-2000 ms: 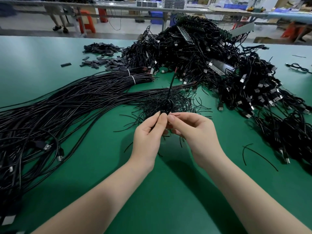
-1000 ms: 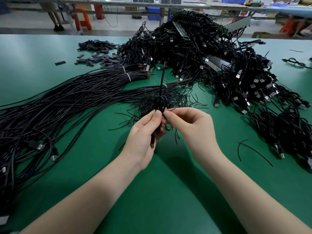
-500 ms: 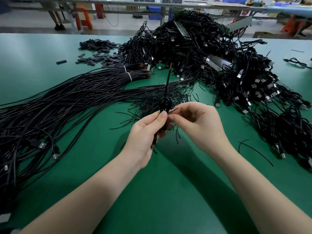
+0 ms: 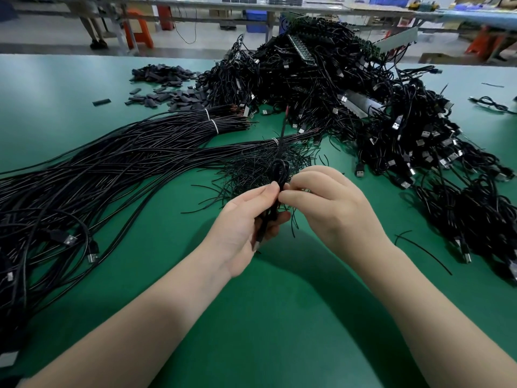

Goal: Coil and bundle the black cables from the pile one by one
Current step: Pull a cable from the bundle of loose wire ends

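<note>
Hands are seen from the head camera above a green table. A coiled black cable is gripped in the left hand, its thumb and fingers curled round the bunched loops, with the plug end hanging below the palm. The right hand is held just beside it, fingers curled, its fingertips pinching at the coil near the left thumb; what exactly is pinched cannot be told. One end of the cable is seen standing up above the coil. A scatter of thin black ties is spread on the table behind the hands. Long uncoiled cables, banded with white ties, are laid across the left side. A large pile of tangled cables is heaped at the far right.
</note>
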{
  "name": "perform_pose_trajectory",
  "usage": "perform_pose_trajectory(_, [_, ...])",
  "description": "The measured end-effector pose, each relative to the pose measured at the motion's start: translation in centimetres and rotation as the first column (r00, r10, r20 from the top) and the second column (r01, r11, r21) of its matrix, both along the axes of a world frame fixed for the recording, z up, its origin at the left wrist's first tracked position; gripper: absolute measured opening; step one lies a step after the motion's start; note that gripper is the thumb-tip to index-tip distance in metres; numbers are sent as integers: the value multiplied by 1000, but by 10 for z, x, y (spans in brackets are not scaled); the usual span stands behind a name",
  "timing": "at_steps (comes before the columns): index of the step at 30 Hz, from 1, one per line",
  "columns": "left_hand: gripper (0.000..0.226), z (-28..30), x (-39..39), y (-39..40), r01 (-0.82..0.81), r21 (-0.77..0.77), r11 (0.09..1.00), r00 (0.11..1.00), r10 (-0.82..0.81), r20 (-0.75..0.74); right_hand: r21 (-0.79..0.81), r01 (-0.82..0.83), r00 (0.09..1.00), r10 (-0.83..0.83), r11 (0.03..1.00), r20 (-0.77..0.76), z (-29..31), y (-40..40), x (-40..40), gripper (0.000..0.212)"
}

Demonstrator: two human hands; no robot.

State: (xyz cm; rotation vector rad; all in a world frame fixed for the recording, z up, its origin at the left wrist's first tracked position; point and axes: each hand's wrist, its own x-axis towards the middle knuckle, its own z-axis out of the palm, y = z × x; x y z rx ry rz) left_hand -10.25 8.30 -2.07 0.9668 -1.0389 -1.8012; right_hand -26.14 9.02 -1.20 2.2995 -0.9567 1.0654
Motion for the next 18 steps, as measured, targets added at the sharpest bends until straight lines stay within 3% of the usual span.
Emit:
perform_pose_trajectory(2, [17,-1,-1,0,-2,2,1000,999,2,-41,69,-7,995,0,998,96,0,0,2,27])
perform_pose_trajectory(4, [17,-2,-1,0,-25,-15,1000,995,23,-99,242,-73,946,-10,968,324,3,0,6,18])
perform_pose_trajectory(6, [19,-2,-1,-1,-72,-44,996,989,65,-133,476,-254,759,-132,842,638,7,3,11,13])
perform_pose_trajectory(7, [21,-3,-1,-2,-96,-63,993,988,87,-130,552,-348,653,-227,757,722,8,4,13,11])
perform_pose_trajectory(8, [23,-5,-2,-2,-114,-83,990,988,104,-115,602,-405,591,-305,688,747,8,5,15,9])
perform_pose_trajectory(10, [26,-8,-3,-3,-120,-123,985,990,109,-93,659,-457,561,-381,597,735,6,6,18,7])
perform_pose_trajectory(14, [22,-12,-5,-2,-113,-153,982,988,95,-121,622,-619,427,-459,480,779,5,7,20,2])
perform_pose_trajectory(18, [21,-12,-5,-3,-118,-156,981,984,94,-150,618,-607,437,-440,499,785,11,8,18,8])
